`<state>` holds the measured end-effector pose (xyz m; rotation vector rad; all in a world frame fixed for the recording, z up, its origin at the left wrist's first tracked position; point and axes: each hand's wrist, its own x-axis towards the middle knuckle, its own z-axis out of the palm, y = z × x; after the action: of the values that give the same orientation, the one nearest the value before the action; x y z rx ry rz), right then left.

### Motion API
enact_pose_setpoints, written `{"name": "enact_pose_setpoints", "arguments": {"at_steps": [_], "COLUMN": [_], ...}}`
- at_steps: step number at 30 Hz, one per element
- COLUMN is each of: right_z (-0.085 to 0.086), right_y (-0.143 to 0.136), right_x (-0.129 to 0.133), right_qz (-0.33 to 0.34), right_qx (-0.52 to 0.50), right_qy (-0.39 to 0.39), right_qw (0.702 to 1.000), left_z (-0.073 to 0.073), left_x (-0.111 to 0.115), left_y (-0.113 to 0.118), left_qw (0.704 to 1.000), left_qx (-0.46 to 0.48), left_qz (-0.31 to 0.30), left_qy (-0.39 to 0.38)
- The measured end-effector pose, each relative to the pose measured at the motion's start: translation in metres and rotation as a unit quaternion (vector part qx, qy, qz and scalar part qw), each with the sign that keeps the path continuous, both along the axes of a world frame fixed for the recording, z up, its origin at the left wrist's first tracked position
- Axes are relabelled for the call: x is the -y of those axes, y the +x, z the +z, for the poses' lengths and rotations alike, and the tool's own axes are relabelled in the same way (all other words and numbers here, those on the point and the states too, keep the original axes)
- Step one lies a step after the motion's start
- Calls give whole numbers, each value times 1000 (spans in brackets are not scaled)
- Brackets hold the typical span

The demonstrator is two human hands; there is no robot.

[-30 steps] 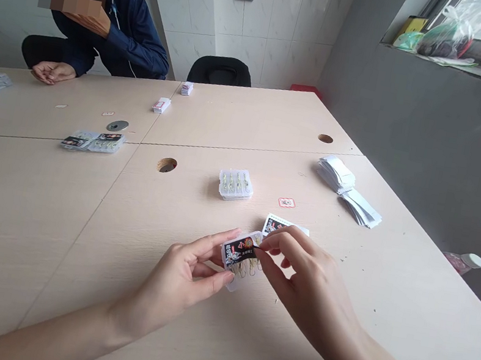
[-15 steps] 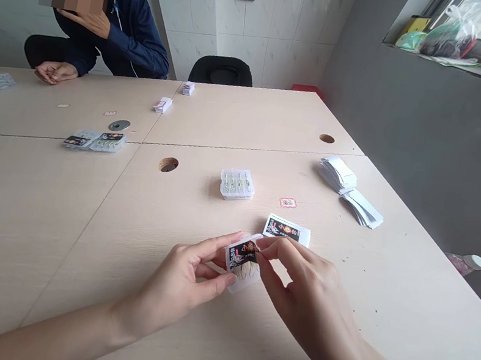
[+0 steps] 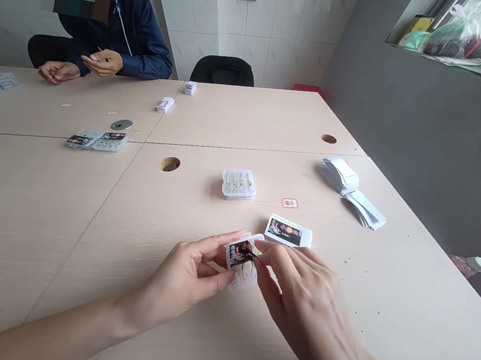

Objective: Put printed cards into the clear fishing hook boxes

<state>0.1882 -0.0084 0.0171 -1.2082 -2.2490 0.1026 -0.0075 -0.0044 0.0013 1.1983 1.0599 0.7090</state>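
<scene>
My left hand [image 3: 193,274] is closed around a small clear plastic box [image 3: 243,281], tilted up just above the table, with fish hooks visible inside. A black printed label [image 3: 240,254] lies across the upper part of its lid. My right hand [image 3: 304,281] pinches the right end of this label between thumb and index finger; that end is lifted and partly hidden by the fingers. Just beyond the right hand, a label sheet [image 3: 286,231] with a similar black label rests on the table. Another clear box [image 3: 238,183] of hooks sits farther out.
Stacked white paper strips [image 3: 339,174] lie at the right. Labelled boxes [image 3: 110,142] are at the left, by a metal disc [image 3: 121,125]. A small red-bordered sticker [image 3: 290,203] and a cable hole [image 3: 170,164] mark the tabletop. A person in a blue jacket [image 3: 148,40] sits across.
My right fingers have shifted slightly left, with the label's end still pinched. My left hand keeps the box in place. The person opposite has lowered a hand from the face toward the table.
</scene>
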Motion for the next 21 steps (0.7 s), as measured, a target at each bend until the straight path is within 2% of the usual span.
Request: {"name": "enact_pose_setpoints", "arguments": {"at_steps": [21], "right_z": [-4], "right_y": [0], "right_x": [6], "right_qz": [16], "right_qx": [41], "right_qy": [28], "right_qw": [999], "left_z": [3], "left_x": [-5], "left_y": [-1], "left_qw": [1000], "left_qx": [20], "left_qz": [3], "left_qy": [-13]}}
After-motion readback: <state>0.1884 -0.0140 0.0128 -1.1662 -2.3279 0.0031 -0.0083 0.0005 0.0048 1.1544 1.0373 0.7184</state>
